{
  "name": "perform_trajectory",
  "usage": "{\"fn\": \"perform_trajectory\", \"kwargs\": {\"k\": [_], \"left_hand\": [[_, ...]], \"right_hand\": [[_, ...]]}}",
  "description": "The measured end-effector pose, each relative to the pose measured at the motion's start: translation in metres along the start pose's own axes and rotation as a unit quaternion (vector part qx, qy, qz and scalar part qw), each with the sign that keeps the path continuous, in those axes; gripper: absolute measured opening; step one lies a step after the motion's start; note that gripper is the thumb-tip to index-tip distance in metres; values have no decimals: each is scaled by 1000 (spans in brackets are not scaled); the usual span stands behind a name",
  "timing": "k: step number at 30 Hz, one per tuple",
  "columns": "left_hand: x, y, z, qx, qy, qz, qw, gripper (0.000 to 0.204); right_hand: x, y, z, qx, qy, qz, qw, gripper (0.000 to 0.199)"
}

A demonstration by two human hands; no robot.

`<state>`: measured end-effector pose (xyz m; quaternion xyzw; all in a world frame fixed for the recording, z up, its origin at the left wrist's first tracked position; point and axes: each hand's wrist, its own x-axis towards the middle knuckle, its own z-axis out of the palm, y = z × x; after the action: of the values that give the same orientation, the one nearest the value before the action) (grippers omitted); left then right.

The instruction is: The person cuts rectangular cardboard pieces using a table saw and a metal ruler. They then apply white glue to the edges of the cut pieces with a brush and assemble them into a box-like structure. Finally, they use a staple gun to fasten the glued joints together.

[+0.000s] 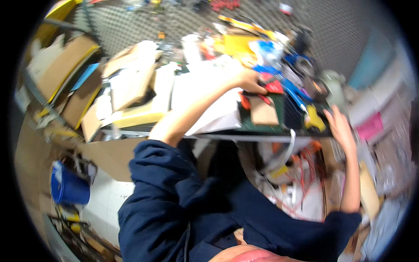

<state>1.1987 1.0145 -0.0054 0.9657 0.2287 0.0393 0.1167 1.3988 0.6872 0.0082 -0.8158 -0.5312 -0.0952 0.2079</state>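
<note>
My left hand [249,81] reaches across the bench, its fingers closed on a dark and red hand tool [262,90]; blur hides its exact kind. Below that tool lies a small tan cardboard piece [264,114], with a red item [274,85] beside it. At the bench's right end, my right hand [339,126] has its fingers apart and holds nothing I can see. Close to its left sits a yellow and black object [314,118], too smeared to name.
White papers [205,100] and cardboard envelopes [135,87] cover the bench's left half. Blue, yellow and clear items crowd the back right. Tall cardboard boxes [72,65] stand at left, above a blue bucket [70,183]. Orange cords [309,168] tangle under the bench.
</note>
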Motion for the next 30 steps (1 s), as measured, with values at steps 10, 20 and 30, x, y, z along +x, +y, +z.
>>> {"fn": "perform_trajectory", "kwargs": {"k": [10,20,30], "left_hand": [[-90,-76,-196,10,143,-119,983,47],[20,-354,-294,22,519,-370,770,71],[121,-465,-291,123,610,-333,708,58]], "right_hand": [[-23,-21,-2,203,150,40,967,26],[0,-32,23,177,199,126,956,27],[15,-33,46,196,246,213,925,23]]}}
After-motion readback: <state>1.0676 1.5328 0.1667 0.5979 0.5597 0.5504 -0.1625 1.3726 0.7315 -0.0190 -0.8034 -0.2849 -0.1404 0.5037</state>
